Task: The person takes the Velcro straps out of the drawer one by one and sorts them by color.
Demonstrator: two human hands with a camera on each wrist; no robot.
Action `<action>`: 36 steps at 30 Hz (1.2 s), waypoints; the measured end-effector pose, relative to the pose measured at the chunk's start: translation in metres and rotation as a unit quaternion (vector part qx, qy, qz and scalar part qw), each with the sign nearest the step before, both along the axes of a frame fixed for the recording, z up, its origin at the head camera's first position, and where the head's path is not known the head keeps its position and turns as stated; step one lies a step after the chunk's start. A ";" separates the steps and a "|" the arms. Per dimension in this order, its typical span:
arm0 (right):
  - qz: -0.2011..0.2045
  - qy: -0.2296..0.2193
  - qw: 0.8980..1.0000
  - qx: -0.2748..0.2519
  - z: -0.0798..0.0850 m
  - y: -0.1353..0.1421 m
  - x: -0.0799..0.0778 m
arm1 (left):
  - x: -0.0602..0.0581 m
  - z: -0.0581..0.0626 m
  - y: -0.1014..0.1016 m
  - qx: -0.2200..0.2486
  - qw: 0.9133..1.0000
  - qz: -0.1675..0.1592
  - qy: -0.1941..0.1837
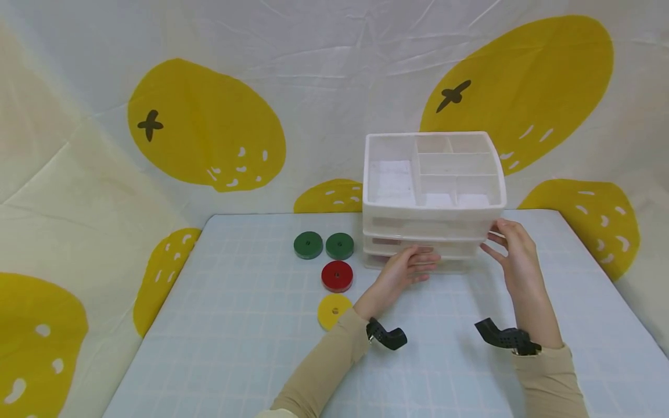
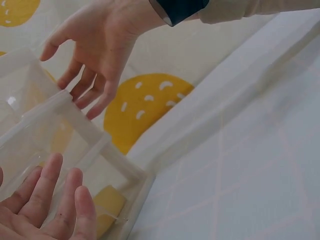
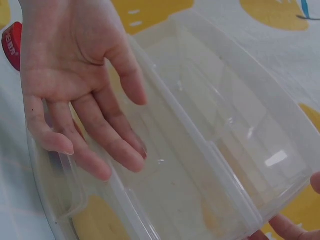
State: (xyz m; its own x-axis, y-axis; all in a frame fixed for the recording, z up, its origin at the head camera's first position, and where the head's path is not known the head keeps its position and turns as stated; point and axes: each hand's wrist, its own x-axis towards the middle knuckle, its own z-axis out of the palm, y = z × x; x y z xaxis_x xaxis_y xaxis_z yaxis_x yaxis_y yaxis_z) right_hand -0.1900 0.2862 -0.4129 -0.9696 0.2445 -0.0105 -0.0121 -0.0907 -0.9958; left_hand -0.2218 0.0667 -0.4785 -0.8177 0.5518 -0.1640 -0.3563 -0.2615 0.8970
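A white, translucent desktop drawer organizer (image 1: 389, 225) stands toward the back of the table, with an open compartment tray on top and stacked drawers below. In front of its lower drawers is my left hand (image 1: 410, 268), fingers extended and holding nothing. My right hand (image 1: 514, 249) is at the organizer's right side, its fingers loosely bent around nothing; whether the fingertips touch the side I cannot tell. Through the lowest drawer a yellow shape (image 2: 111, 204) shows in the left wrist view.
Left of the organizer lie two green discs (image 1: 308, 245), a red disc (image 1: 337, 276) and a yellow disc (image 1: 332, 310), each with a small centre hole. The left forearm partly covers the yellow one. A patterned cloth backdrop (image 1: 334, 87) rises behind the pale checked table (image 1: 219, 325).
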 end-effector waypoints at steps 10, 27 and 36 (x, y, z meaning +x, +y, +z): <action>-0.003 -0.002 1.000 0.002 0.001 -0.001 -0.001 | 0.003 -0.006 -0.003 -0.005 1.000 -0.005 -0.010; -0.001 -0.007 1.000 0.008 0.001 0.001 0.000 | 0.024 -0.023 -0.006 0.002 0.996 0.019 -0.084; -0.004 -0.009 1.000 0.009 0.002 -0.001 0.001 | 0.021 -0.032 -0.002 0.038 0.986 0.049 -0.153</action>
